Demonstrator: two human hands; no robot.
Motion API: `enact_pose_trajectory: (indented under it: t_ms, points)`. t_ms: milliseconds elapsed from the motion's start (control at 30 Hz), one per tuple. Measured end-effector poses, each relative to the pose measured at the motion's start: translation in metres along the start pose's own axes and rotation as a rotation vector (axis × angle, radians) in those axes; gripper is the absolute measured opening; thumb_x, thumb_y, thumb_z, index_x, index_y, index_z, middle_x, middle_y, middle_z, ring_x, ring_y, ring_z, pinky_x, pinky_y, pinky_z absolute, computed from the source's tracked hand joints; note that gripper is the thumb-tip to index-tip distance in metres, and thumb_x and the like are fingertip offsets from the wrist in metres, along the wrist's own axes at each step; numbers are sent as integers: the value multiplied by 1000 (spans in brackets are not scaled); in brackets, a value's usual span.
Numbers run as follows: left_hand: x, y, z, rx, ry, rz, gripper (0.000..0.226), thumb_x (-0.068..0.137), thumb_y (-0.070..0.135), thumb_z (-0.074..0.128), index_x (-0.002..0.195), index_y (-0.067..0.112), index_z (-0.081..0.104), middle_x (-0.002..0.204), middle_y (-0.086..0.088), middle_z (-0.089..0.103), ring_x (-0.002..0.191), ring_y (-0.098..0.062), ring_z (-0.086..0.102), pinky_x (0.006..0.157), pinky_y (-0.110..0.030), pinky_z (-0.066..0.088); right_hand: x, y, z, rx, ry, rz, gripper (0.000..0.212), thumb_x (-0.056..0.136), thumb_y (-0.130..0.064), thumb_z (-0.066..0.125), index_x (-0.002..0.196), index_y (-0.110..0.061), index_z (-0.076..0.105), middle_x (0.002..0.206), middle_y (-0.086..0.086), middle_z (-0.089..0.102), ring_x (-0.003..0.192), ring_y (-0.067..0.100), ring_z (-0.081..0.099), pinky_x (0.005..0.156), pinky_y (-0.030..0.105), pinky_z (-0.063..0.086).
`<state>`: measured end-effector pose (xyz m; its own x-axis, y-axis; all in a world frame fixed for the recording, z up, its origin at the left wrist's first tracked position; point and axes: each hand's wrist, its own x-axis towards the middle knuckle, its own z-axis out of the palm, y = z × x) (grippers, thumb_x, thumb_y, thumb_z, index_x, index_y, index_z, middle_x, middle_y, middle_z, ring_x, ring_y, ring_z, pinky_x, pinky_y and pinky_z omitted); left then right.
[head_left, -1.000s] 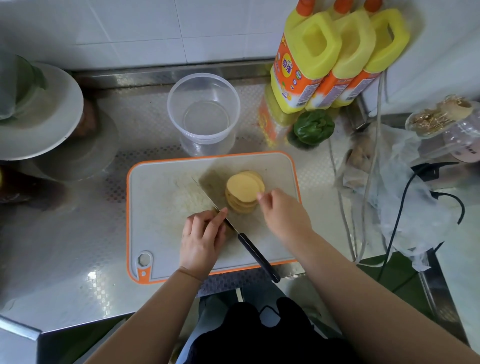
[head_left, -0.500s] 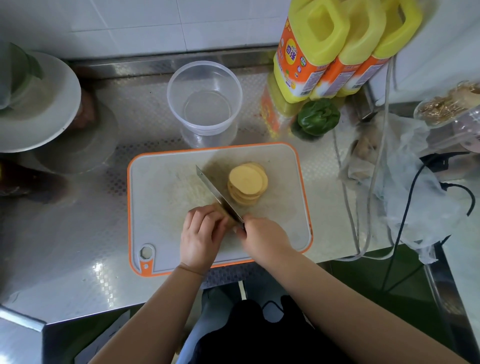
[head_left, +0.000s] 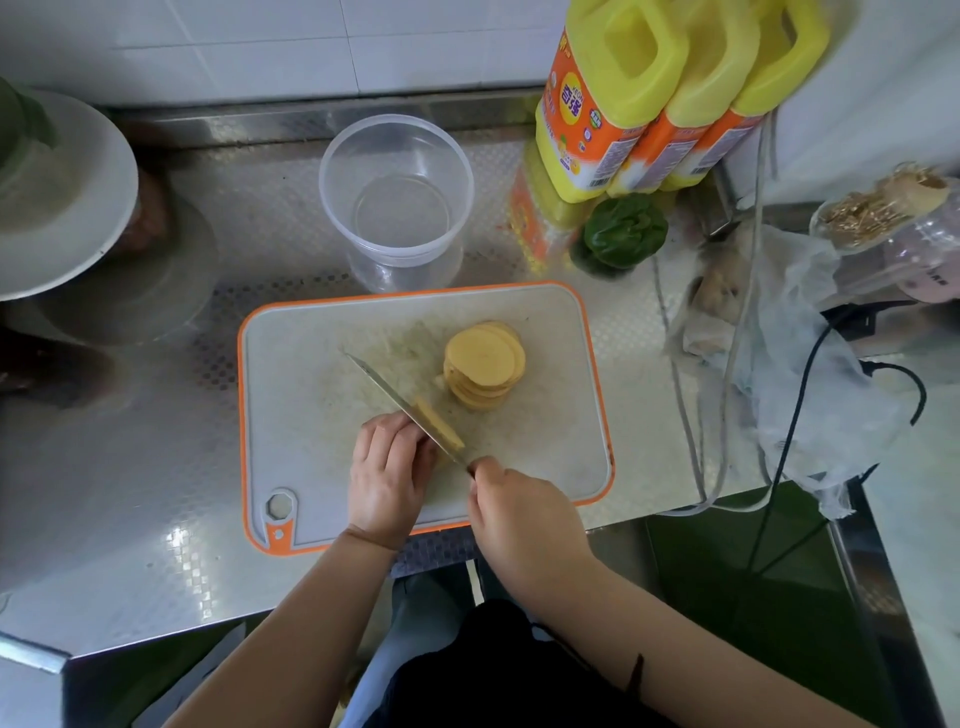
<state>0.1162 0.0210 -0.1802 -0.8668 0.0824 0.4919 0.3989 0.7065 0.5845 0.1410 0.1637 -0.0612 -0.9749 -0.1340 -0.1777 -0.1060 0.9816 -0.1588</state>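
Slicing is in hand: the left hand (head_left: 387, 478) curls its fingers over the potato end (head_left: 439, 428) (mostly hidden, perhaps nearly used up) at the front of the cutting board (head_left: 550, 457), while the right hand (head_left: 519, 509) grips the knife (head_left: 400, 402). The next cut probably needs a straight press close to the knuckles. The stack of slices (head_left: 485, 364) sits just beyond. A steel counter (head_left: 130, 493) carries the clear tub (head_left: 397, 192) below a tiled wall.

1 head-worn wide-angle view looks steeply down, close above the cutting board (head_left: 311, 364) on the counter (head_left: 130, 467).

White tiled wall (head_left: 260, 47) behind a patterned steel counter (head_left: 104, 467).
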Motion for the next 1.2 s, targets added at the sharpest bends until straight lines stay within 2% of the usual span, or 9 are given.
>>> enact_pose_trajectory:
  t_ms: [133,333,500,567,667,733,800,1100,1200]
  points:
    - [1,1,1,-7,7,3,11,96,12,55,106,9,54,108,-4,53,96,-28,52,96,-24,37,2,0,1,28,-32,10,36,50,-15,90,59,-17,56,39,-6,46,28,13,45,41,18,14]
    - [1,1,1,-9,1,-2,12,94,12,56,106,9,54,109,-4,52,97,-28,51,99,-20,34,5,-6,-5,11,-97,55,45,33,-13,93,53,-17,52,35,-6,42,25,11,43,42,16,12]
    - [0,1,2,-2,10,-16,16,92,10,60,106,10,53,109,-4,52,96,-28,52,95,-25,38,12,-11,-2,20,-137,72,51,23,-5,90,50,-16,48,32,-7,38,22,11,39,39,14,11]
    - [0,1,2,-4,12,-18,16,91,9,60,106,10,53,110,-4,52,96,-28,52,93,-27,40,16,-10,0,6,-147,61,46,31,-4,90,55,-14,52,36,-4,44,26,11,45,37,16,14]
    - [1,1,1,-12,11,-29,14,93,11,59,106,10,53,110,-4,53,96,-28,52,97,-22,36,20,-8,2,-10,-167,47,32,54,-4,84,71,-10,57,50,1,57,41,15,59,38,20,27]
    - [1,1,1,-13,16,-26,11,95,12,57,105,10,53,109,-4,52,96,-28,53,98,-21,35,23,-8,0,5,-252,23,19,78,-3,69,91,-8,56,71,5,65,65,20,67,50,24,39]
    - [2,2,2,-13,19,-22,10,96,12,57,104,9,54,108,-4,53,95,-27,53,96,-22,36,24,-6,3,52,-380,45,14,93,-2,49,106,-7,50,91,7,66,87,25,66,64,29,43]
    - [1,1,3,10,2,15,7,97,12,55,103,11,53,108,-4,52,92,-28,52,88,-29,43,33,-1,22,82,-437,116,18,97,-8,45,114,-7,50,102,9,65,98,27,63,78,32,48]
    - [1,0,4,24,-1,33,6,99,14,54,104,11,53,108,-4,52,91,-27,53,85,-31,44,33,1,27,103,-443,126,17,98,-13,46,114,-8,51,104,10,65,97,27,63,78,32,47]
